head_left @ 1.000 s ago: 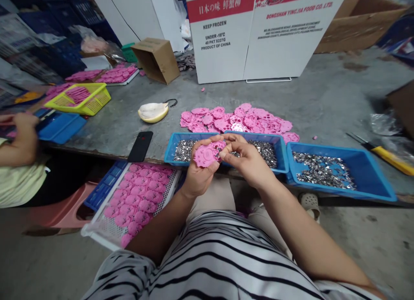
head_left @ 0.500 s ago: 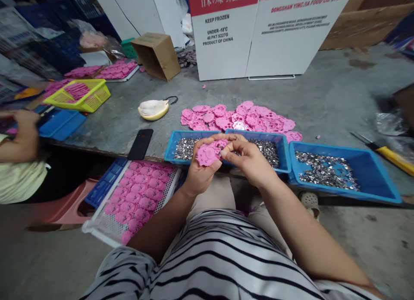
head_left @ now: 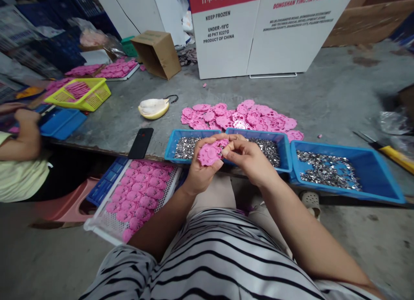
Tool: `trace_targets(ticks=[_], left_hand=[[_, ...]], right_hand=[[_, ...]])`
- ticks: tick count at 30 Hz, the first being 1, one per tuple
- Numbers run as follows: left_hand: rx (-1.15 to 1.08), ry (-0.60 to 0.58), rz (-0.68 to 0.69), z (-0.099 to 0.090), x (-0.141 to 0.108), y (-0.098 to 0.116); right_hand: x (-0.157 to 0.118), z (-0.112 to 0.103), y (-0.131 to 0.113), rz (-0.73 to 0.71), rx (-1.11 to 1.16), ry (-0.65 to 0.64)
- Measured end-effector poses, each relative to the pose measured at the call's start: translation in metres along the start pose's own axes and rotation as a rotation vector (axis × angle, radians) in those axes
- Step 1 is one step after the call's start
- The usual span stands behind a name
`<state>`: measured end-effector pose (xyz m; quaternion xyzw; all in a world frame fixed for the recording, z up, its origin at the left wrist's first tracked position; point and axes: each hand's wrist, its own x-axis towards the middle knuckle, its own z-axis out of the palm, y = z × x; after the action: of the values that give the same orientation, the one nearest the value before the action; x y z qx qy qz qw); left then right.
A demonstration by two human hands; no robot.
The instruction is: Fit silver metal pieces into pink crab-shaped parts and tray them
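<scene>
A pink scalloped plastic piece (head_left: pixel 210 153) is held in front of me over the near edge of the bench. My left hand (head_left: pixel 202 172) wraps its left and lower side, thumb across the bottom edge. Thumb and fingers of my right hand (head_left: pixel 247 155) pinch at the piece's right edge; whether a small metal part is between them I cannot make out. Behind my hands stand a left blue tray (head_left: pixel 168 146) and a middle blue tray (head_left: pixel 286 155), both with small shiny metal parts. Beyond them lies a heap of similar pink pieces (head_left: pixel 258 116).
At right are a third blue tray (head_left: pixel 381 175) of metal parts and a yellow-handled tool (head_left: pixel 397 157). Left lie a phone (head_left: pixel 141 143) and a yellow fruit-rind-like shell (head_left: pixel 155 110). A white crate (head_left: pixel 106 235) of pink pieces sits low left, near a co-worker's arm (head_left: pixel 24 136).
The view has shifted very slightly. Both hands keep their hold on the pink piece, with only tiny movement of the right fingers at its edge.
</scene>
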<state>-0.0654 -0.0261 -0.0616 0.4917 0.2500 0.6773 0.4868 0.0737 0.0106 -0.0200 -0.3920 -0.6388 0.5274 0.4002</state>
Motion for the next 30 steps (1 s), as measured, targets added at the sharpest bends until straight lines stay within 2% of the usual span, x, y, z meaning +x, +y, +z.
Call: trace_targets(ticks=[4, 8, 12, 16, 19, 22, 24, 25, 26, 27, 29, 30], left_hand=[[0.003, -0.003, 0.003, 0.0, 0.0, -0.001], [-0.003, 0.012, 0.006, 0.001, 0.0, -0.002], [-0.079, 0.099, -0.126, 0.008, -0.001, 0.004], [-0.166, 0.159, -0.257, 0.016, 0.001, 0.012], [-0.182, 0.189, -0.322, 0.016, 0.004, 0.015], [-0.158, 0.21, -0.377, 0.012, 0.003, 0.017], [-0.135, 0.224, -0.393, 0.01, 0.002, 0.019], [-0.136, 0.23, -0.395, 0.009, 0.002, 0.02], [-0.147, 0.233, -0.402, 0.009, 0.001, 0.02], [-0.162, 0.229, -0.414, 0.009, 0.001, 0.021], [-0.188, 0.206, -0.456, 0.013, 0.002, 0.022], [-0.194, 0.188, -0.48, 0.015, 0.002, 0.023]], right_hand=[[-0.001, 0.001, 0.0, -0.034, -0.06, 0.017], [-0.004, 0.006, 0.006, -0.157, -0.153, 0.092], [-0.007, 0.012, 0.012, -0.256, -0.233, 0.244], [-0.012, 0.003, 0.012, -0.279, -0.229, 0.297], [-0.016, -0.024, 0.014, -0.254, -0.265, 0.386], [-0.02, -0.07, 0.019, -0.21, -0.352, 0.553], [-0.026, -0.105, 0.02, -0.118, -0.489, 0.666], [-0.03, -0.12, 0.019, -0.024, -0.609, 0.687], [-0.034, -0.134, 0.018, 0.1, -0.754, 0.657], [-0.038, -0.143, 0.016, 0.241, -0.917, 0.561], [-0.044, -0.152, 0.014, 0.479, -1.187, 0.261], [-0.046, -0.152, 0.015, 0.544, -1.265, 0.12]])
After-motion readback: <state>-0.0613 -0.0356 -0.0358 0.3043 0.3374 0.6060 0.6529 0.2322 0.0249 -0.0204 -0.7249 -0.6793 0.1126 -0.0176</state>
